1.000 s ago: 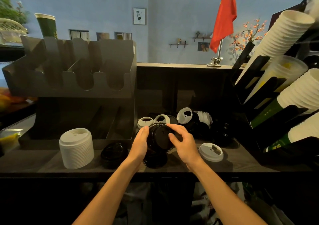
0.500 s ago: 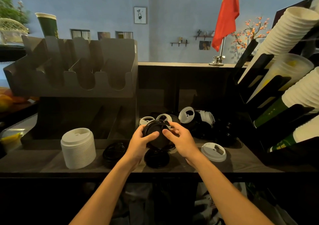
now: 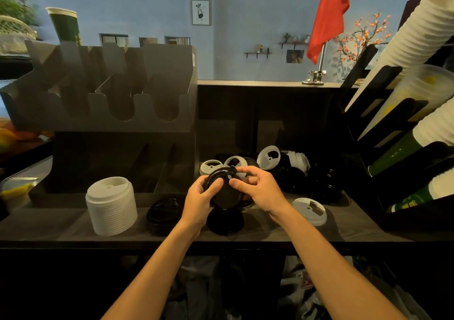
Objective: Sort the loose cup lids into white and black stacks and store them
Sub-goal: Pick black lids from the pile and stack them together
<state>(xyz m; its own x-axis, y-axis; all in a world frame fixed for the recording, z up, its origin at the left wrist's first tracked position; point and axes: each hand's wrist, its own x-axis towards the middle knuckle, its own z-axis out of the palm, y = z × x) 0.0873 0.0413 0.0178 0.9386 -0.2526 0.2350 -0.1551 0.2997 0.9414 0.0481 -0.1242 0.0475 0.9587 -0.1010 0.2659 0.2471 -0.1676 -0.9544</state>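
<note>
My left hand and my right hand both grip a black lid, tilted toward me above the counter. Directly under it lies a short black lid stack. Another black lid stack sits left of that. A tall white lid stack stands further left. One single white lid lies to the right of my right wrist. Behind my hands a mixed pile of loose white and black lids rests against the back of the counter.
A grey lid organizer with empty slots stands at the back left on the dark counter. On the right, a black rack holds slanted stacks of paper cups. A flag on a stand sits on the upper ledge.
The black lid in my hands has been turned and lifted slightly, its flat face now toward me. My fingers have shifted around its rim. Everything on the counter has stayed put.
</note>
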